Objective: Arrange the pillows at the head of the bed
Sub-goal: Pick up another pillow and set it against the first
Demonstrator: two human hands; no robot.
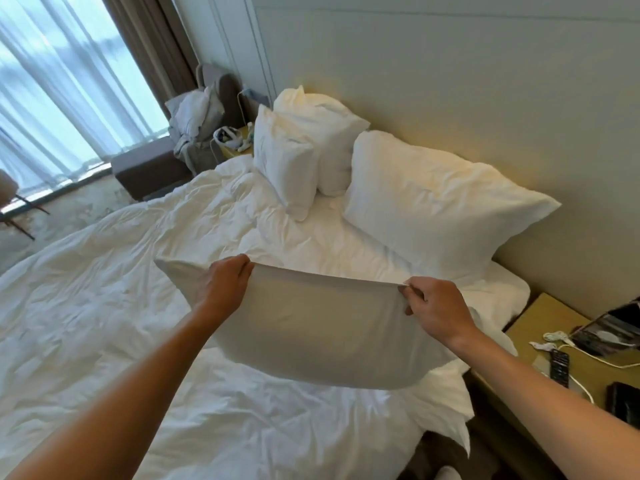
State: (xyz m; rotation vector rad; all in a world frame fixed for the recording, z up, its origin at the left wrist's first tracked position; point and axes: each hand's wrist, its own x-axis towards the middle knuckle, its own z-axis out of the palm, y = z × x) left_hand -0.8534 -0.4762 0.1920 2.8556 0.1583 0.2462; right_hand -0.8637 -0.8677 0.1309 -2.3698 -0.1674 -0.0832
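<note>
A white pillow is held up over the rumpled white duvet, gripped along its top edge — left hand and right hand each curled around it. Three more pillows lean against the headboard — two far, one near.

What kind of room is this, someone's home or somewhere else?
Probably a hotel bedroom. A large bed with white duvet and matching pillows stands against a padded wall panel, a remote control lies on the bedside table, and floor-length curtains frame a wide window.
</note>
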